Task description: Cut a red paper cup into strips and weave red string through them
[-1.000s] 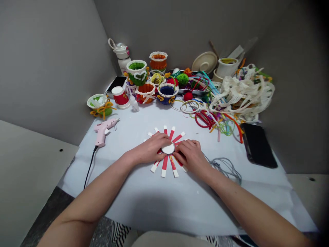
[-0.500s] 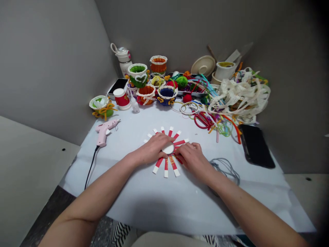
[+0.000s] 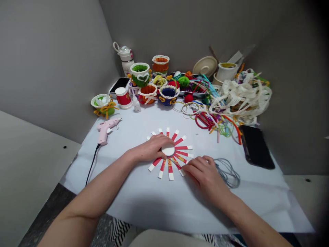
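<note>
A red-and-white paper cup (image 3: 168,150), cut into strips that splay out like rays, lies on the white-covered table with its round base upward. My left hand (image 3: 154,148) grips around that base, thumb at the near side and fingers at the far side. Just right of the near strips, my right hand (image 3: 202,171) is closed in a pinch on a thin cord that runs toward the base, low over the strips. A loose coil of grey cord (image 3: 227,173) lies beside the right hand, partly hidden by it.
A pink glue gun (image 3: 105,130) with a black cable lies at left. Behind stand yarn-covered cups (image 3: 168,95), a glue bottle (image 3: 136,104) and a red paper cup (image 3: 123,98). Red-handled scissors (image 3: 203,120), lace ribbon (image 3: 239,96) and a phone (image 3: 257,146) are at right.
My right hand has drawn away from the base, toward the right and nearer to me. The cut cup has turned a little under my left hand, which still grips it.
</note>
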The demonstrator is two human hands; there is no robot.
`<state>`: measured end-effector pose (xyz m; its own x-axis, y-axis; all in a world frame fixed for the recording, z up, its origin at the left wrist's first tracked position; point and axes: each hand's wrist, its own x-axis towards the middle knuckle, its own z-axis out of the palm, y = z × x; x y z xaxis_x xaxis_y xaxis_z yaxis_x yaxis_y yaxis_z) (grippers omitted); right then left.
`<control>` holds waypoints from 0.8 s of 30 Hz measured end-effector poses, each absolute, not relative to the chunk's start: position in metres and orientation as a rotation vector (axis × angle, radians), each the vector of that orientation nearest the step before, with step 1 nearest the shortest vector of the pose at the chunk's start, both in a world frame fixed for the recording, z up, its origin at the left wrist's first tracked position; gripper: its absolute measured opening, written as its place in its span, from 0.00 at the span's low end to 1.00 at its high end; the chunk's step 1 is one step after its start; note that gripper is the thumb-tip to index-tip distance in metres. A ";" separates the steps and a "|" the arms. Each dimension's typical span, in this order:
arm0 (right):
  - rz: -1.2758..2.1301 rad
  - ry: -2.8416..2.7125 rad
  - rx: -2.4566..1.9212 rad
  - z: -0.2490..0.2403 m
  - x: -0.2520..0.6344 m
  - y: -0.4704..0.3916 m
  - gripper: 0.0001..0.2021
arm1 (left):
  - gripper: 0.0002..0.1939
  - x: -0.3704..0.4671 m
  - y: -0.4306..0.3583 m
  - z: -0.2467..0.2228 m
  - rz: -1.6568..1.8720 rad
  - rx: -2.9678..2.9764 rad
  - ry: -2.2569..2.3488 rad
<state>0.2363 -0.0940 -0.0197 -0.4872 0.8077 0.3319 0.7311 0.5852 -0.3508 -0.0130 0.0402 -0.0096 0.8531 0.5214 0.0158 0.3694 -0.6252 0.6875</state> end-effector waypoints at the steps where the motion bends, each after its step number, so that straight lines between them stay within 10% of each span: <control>1: 0.211 -2.331 -1.229 -0.020 0.236 -0.101 0.11 | 0.23 -0.013 0.040 -0.010 0.286 2.310 0.635; 24: 0.170 -2.256 -1.505 -0.031 0.243 -0.024 0.13 | 0.19 -0.011 0.041 -0.010 0.287 2.318 0.573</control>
<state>0.2430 -0.0236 -0.0313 -0.3250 0.9045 0.2760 0.8531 0.4064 -0.3273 -0.0114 0.0413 -0.0100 0.8764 0.4798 0.0406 0.3194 -0.6422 0.6968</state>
